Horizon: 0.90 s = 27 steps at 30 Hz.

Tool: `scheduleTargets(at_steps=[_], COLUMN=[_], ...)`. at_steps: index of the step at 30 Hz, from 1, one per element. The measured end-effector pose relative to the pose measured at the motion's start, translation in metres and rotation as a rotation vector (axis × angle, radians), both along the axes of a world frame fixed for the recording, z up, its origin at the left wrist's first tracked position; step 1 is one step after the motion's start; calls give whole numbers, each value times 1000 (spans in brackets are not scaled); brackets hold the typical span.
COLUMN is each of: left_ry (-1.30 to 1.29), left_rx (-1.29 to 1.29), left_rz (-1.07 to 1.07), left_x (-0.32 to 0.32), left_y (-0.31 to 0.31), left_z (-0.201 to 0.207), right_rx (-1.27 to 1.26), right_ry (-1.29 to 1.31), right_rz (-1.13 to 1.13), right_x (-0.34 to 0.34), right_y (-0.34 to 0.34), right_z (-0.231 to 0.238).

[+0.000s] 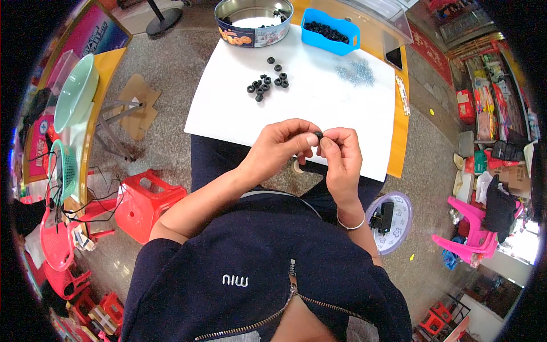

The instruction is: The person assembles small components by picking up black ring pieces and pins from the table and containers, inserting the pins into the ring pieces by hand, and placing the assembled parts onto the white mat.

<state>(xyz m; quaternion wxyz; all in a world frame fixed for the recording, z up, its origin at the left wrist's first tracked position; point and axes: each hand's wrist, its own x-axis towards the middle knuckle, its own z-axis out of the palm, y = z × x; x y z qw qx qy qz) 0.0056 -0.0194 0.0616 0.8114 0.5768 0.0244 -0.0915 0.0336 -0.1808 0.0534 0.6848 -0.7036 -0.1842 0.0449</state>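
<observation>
My left hand (pixel 282 145) and my right hand (pixel 342 154) meet just above the near edge of a white sheet (pixel 319 108) on a small table. Both pinch one small black rubber ring (pixel 318 135) between their fingertips. Further out on the sheet lies a loose cluster of several black rings (pixel 265 83). A patch of tiny silvery metal parts (pixel 354 72) lies to the right of them.
At the table's far edge stand a round metal tin (pixel 253 23) and a blue plastic tray (pixel 331 31) holding black rings. A red stool (pixel 147 202) is at my left, a round patterned plate (pixel 390 221) with black items at my right. Pink chairs (pixel 473 233) stand further right.
</observation>
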Motion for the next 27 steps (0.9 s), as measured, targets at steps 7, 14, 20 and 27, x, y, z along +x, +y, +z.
scheduleTargets(at_steps=[7,14,20,27], left_ry=[-10,65,30,-2], left_rx=[-207,-368,-239,-216], left_rz=[-18,-90,-72,-17], left_x=[-4,-5,-4,-5], left_y=[-5,5,7,5], left_z=[-11,3,-3,-5], right_rx=[-22,-129,-215,-160], right_ry=[-178,-438,-457,-327], right_rz=[-12,-21,-28,-73], right_x=[-7,0,-4,-3], right_y=[7,0,-1,0], right_z=[11,10,18,12])
